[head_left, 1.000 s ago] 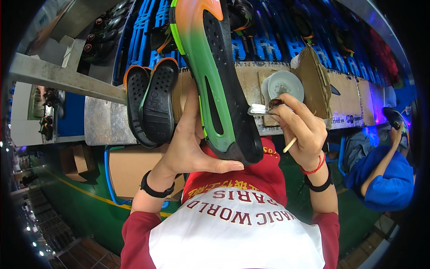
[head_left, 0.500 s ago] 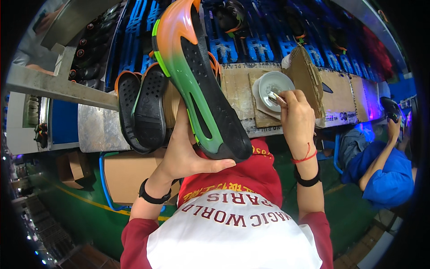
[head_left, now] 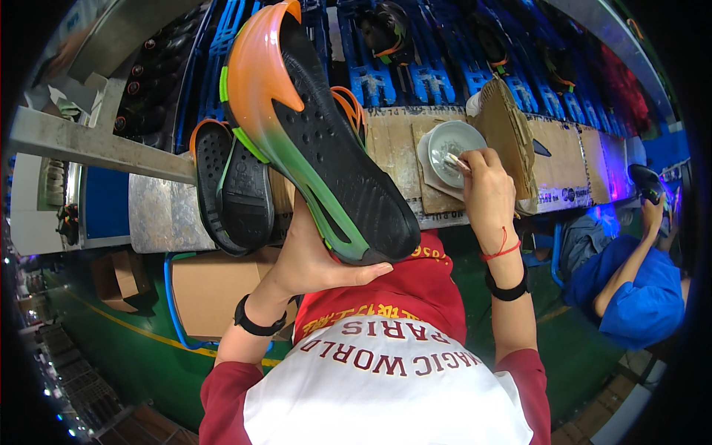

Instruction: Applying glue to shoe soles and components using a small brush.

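A shoe sole [head_left: 315, 133], black with a glossy orange-to-green side wall, is held up at a tilt in my left hand [head_left: 311, 259]. The fingers pass behind its heel end and the thumb lies along the near edge. Over to the right, my right hand [head_left: 489, 189] pinches a thin white-tipped brush [head_left: 454, 160]; most of its handle is hidden by the hand. Its tip is inside a white bowl [head_left: 439, 141], which sits on a piece of cardboard [head_left: 437, 199]. Left of the held sole, black soles [head_left: 248, 196] with orange and green edging lean together on the bench.
An upright cardboard flap [head_left: 508, 130] stands right beside the bowl. Behind the bench runs a line of blue racks [head_left: 371, 85] carrying shoe parts. A metal bar [head_left: 104, 144] crosses at left. Another person in blue [head_left: 630, 289] works at far right, holding a dark shoe part.
The held sole has turned, showing more of its black face, and its toe end has shifted left. My right hand has moved slightly left, with the brush tip still in the bowl.
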`<state>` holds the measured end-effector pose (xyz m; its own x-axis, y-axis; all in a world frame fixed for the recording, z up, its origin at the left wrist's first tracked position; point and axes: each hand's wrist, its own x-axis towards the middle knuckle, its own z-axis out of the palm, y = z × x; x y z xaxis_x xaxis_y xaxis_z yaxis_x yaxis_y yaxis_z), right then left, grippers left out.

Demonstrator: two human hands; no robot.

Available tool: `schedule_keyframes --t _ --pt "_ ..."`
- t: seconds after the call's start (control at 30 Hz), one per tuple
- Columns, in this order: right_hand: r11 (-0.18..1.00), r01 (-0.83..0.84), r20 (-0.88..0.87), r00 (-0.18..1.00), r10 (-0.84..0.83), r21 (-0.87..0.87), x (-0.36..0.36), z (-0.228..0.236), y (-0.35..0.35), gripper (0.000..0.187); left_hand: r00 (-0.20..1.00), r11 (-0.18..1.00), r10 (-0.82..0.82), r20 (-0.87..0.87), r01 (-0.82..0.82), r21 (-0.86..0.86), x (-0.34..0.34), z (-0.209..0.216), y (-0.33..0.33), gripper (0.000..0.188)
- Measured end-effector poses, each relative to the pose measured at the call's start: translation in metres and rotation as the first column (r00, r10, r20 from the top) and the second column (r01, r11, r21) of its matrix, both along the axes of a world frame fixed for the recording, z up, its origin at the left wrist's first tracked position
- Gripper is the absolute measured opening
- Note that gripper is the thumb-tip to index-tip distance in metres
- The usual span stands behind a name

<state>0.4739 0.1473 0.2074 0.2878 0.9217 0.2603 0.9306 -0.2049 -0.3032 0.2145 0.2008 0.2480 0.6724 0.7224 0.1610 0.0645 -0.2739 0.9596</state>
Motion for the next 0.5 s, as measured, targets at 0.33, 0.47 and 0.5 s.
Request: schedule_keyframes --t 0.33,0.47,0.5 --pt "0.937 -0.182 -0.272 0.925 0.265 0.297 -0.01 0.053 -0.015 0.018 1.0 0.992 -0.006 -0.023 0.009 0.127 0.006 0.011 -0.006 0.041" --pt "0.885 -0.375 -0.287 0.847 0.448 0.275 -0.015 0.062 -0.026 0.02 0.99 0.997 -0.064 -0.128 0.069 0.039 0.003 0.013 -0.011 0.034" --pt "0.886 -0.374 -0.286 0.848 0.446 0.273 -0.015 0.062 -0.027 0.02 0.99 0.997 -0.065 -0.126 0.071 0.038 0.002 0.013 -0.011 0.034"
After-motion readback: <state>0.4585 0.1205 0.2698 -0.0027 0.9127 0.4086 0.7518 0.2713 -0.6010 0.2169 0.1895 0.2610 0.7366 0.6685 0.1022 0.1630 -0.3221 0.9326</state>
